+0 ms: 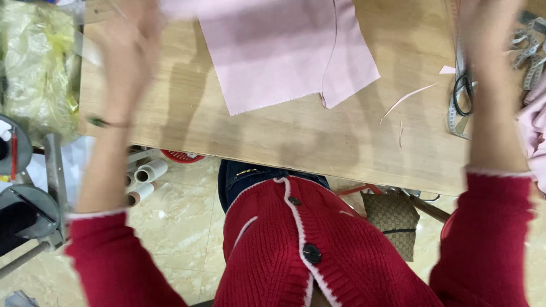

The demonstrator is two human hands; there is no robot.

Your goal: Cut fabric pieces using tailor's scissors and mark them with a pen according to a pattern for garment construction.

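Starting at the far left, a crumpled yellow plastic bag [34,62] is seen beside the wooden counter [273,142], and white rolls [145,176] are stacked on the tiled floor under the counter's edge. The left hand [128,42] is raised above the counter's left part and is blurred, so whether its fingers are spread or closed cannot be told; a dark band is worn at that wrist. A pale pink cloth [278,51] is spread flat on the counter between the two hands, with a loose thread [329,62] lying across it. Thin pink offcuts [406,98] are scattered to its right. Black-handled scissors [463,88] are laid near the right hand [489,34], which is likewise blurred, its grip not discernible. Red knitted sleeves are worn on both arms.
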